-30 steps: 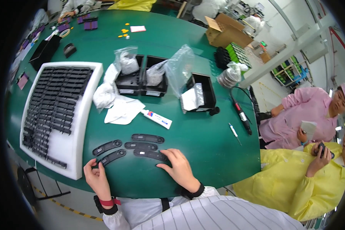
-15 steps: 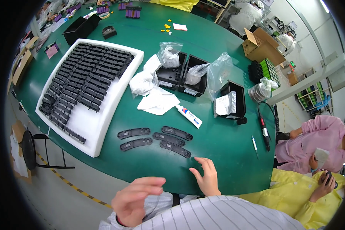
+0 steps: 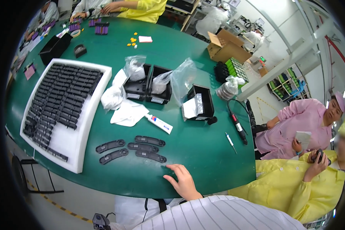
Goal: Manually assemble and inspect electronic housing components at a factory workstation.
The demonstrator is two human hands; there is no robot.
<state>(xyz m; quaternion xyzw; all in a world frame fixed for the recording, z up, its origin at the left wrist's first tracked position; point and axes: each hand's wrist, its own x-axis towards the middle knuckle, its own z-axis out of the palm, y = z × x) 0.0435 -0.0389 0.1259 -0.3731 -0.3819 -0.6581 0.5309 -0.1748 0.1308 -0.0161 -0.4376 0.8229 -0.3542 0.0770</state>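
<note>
My right hand [image 3: 182, 181] lies flat on the green table [image 3: 203, 153] near its front edge, fingers apart and holding nothing. Just beyond its fingertips lie several flat, elongated black plastic parts [image 3: 151, 156] in two small groups, the other group to the left [image 3: 111, 151]. The hand is close to the nearest part, and I cannot tell whether it touches it. My left hand is out of view. A white foam tray [image 3: 84, 145] at the left holds many more black parts in rows.
Behind the parts lie a white tube [image 3: 159, 123], a white cloth [image 3: 128, 113], black boxes with plastic bags [image 3: 147, 82] and another black box [image 3: 201, 101]. An electric screwdriver [image 3: 237, 128] lies at the right. Two people [image 3: 295, 130] sit at the right edge.
My left hand, raised near my body half a second ago, has dropped out of view. My right hand has pulled back from the black parts toward the table edge. The view has shifted.
</note>
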